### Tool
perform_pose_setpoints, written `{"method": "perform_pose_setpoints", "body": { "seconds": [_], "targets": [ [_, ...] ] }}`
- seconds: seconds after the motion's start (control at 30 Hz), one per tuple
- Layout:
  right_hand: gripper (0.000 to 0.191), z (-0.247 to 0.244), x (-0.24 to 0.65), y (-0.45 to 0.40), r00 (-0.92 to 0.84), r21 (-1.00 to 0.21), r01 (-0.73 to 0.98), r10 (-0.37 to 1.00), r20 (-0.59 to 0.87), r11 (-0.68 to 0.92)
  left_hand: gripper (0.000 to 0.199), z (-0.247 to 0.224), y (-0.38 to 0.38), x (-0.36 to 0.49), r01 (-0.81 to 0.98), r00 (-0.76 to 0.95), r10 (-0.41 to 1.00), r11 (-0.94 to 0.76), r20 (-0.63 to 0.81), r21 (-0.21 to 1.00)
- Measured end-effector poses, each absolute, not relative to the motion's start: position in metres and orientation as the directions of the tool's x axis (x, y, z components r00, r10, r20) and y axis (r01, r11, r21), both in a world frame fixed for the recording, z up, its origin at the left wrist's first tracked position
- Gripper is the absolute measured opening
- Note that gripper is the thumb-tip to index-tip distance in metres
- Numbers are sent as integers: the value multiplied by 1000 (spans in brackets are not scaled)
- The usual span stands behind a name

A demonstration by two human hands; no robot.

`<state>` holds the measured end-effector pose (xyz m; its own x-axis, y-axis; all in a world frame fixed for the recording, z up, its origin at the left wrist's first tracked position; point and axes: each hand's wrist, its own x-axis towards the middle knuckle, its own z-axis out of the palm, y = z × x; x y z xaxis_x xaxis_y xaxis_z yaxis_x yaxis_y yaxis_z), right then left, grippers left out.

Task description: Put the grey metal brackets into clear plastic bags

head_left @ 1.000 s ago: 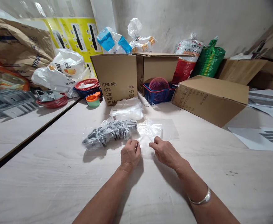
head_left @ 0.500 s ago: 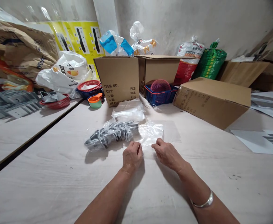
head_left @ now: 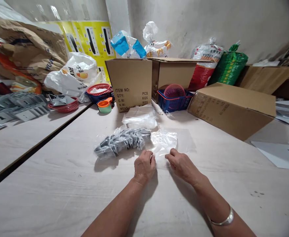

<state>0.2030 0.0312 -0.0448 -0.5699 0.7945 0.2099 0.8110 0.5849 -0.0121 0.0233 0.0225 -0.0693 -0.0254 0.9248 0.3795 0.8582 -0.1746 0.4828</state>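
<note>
A clear plastic bag lies on the table, its near edge between my two hands. My left hand is closed at the near left corner of the bag, fingertips pinched together. On the other side, my right hand pinches the near right edge with thumb and forefinger. Another clear sheet or bag lies flat underneath to the right. Just left of the bag is a row of dark pieces wrapped in clear plastic. Behind it rests a pile of clear bags.
Cardboard boxes stand at the back, and another box lies at the right. A blue basket and an orange-and-green tape roll sit before them. Grey metal pieces are at the left, beyond the table gap.
The whole view has shifted slightly, so everything appears a little further right. Both hands keep their pinching pose at the bag's near edge.
</note>
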Motion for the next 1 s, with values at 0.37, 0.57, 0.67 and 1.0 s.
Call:
{"method": "perform_pose_setpoints", "body": {
  "seconds": [0.37, 0.57, 0.67, 1.0],
  "targets": [
    [25, -43, 201, 31, -575, -43, 805, 795, 193, 592, 17, -69, 24, 24, 871, -16, 944, -149, 330, 468],
    [27, -46, 202, 32, -593, -50, 789, 779, 205, 613, 17, -69, 25, 25, 885, -9, 947, -142, 322, 443],
    [27, -48, 202, 33, -587, -56, 791, 781, 215, 610, 17, -69, 25, 25, 884, -8, 948, -142, 318, 445],
    [26, -51, 202, 33, -584, -86, 789, 786, 202, 608, 16, -68, 24, 25, 884, -11, 959, -123, 283, 450]
  ]
}}
